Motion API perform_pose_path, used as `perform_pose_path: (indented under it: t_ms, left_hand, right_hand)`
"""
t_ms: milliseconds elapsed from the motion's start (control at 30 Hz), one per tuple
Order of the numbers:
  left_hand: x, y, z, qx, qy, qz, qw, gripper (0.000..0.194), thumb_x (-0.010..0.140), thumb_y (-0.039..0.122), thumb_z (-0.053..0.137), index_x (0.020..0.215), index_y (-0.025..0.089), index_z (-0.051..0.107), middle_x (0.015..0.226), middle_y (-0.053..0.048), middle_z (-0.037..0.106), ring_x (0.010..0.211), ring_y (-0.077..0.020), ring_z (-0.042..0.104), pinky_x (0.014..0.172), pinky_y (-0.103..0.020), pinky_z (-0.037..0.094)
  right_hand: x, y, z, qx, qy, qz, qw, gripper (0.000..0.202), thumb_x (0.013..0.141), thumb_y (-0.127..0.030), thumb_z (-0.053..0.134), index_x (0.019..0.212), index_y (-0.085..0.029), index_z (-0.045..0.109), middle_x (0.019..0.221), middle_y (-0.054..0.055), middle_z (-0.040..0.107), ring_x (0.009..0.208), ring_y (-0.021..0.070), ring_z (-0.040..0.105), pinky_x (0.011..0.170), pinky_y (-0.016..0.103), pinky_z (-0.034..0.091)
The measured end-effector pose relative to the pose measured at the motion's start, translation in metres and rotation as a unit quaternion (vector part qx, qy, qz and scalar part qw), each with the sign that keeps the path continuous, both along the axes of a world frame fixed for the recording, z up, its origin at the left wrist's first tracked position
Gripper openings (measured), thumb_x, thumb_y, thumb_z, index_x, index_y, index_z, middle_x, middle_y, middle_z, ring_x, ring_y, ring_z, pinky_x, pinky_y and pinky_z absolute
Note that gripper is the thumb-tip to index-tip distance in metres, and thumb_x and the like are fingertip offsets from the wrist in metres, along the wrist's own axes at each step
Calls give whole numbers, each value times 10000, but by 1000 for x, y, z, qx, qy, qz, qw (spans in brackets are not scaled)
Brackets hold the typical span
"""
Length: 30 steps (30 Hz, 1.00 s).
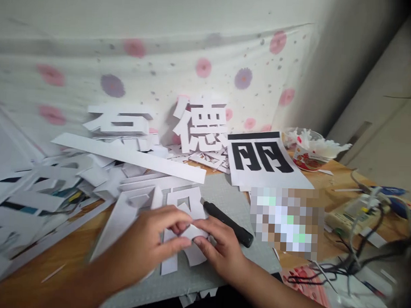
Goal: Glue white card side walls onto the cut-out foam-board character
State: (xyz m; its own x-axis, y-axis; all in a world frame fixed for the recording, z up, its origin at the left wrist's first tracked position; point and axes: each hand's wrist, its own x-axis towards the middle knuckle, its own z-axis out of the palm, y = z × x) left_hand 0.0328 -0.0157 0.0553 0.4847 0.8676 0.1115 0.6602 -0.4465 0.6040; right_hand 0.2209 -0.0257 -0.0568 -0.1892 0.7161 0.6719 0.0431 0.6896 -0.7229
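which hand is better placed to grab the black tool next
Probably the right hand: the black tool lies just beside it, while the left hand is farther off. Both hold paper.

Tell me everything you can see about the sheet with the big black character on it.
The sheet looks like white paper, printed with one bold, blocky black character and a black band along its far edge. It lies face up, near left corner over the grey mat, with the bowl by its right side. A pixelated patch meets its near edge.
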Motion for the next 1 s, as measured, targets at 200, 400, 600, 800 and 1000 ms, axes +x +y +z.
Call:
perform_pose_path:
  t_ms: [200,400,600,800,1000]
  left_hand:
    - [-10,-53,-15,-54,-153,133,978,54,737,264,636,759,246,682,706,28,664,668,-126,607,626,-225,464]
    - [-82,-43,-6,33,-110,377,919,185,702,407,648,763,235,679,698,19,681,659,-164,625,601,-260,453]
    - [-125,5,-16,65,75,428,898,174,715,384,631,796,233,658,735,16,665,713,-180,615,657,-282,423]
    - [-118,40,-36,37,149,417,896,153,725,343,612,814,219,606,740,1,643,699,-190,585,606,-286,359]
    - [-113,55,-43,15,183,404,896,123,687,296,613,756,220,546,698,13,627,653,-179,557,583,-280,335]
  right_hand:
    - [-12,-21,21,-18,-33,93,995,345,905,-154,624,1210,-316,631,846,1,633,728,130,588,643,230,474]
    - [-23,-19,30,14,-65,104,992,442,911,-115,577,1326,-264,545,978,52,617,860,158,611,767,286,533]
    - [-14,-1,27,53,-119,13,991,309,902,-93,561,1167,-242,619,979,72,639,942,198,627,776,321,553]
    - [-8,2,21,59,-139,-8,989,261,900,-102,547,1114,-228,628,948,76,657,893,204,652,732,318,573]
    - [-4,7,9,33,-131,-5,991,256,897,-96,546,1098,-228,633,939,63,660,895,192,655,728,297,572]
